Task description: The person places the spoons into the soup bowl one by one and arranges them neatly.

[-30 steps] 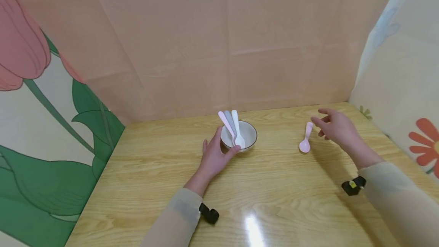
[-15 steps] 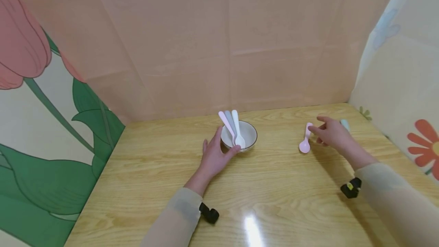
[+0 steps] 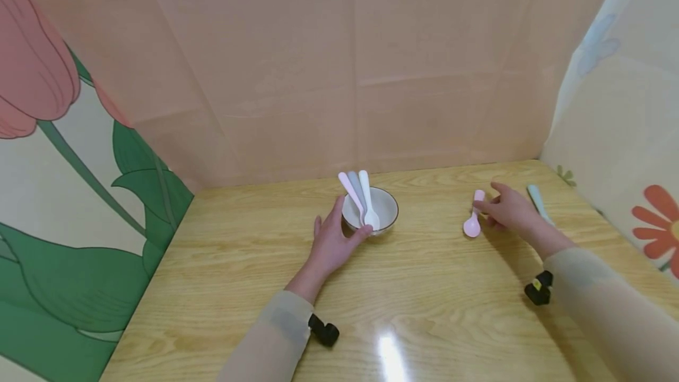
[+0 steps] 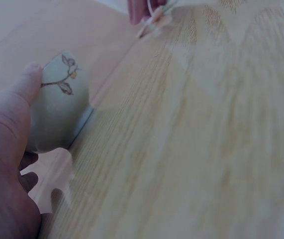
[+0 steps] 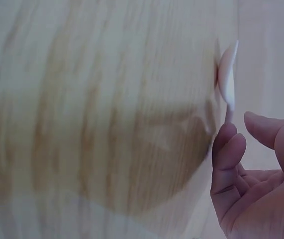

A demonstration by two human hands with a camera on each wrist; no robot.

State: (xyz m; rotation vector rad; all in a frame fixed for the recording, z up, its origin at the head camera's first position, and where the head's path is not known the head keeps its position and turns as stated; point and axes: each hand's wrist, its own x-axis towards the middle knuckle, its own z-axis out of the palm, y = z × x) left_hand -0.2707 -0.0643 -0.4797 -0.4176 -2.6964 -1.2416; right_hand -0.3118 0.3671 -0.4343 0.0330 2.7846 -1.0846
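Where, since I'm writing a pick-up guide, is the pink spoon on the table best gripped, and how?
Probably pinch its slim handle from above and the person's right: it points away from them, with the wider scoop nearer, and the right hand is alongside.

Texts, brands and numbers: none legible on the bowl [image 4: 57, 119], the pink spoon [image 3: 471, 227] or the desk [image 3: 424, 299]. Black device [image 3: 537, 296] at the right sleeve [image 3: 594, 287]: one yellow mark [image 3: 537, 285], too small to read. Bowl exterior: painted sprig [image 4: 59, 83], without readable lettering.
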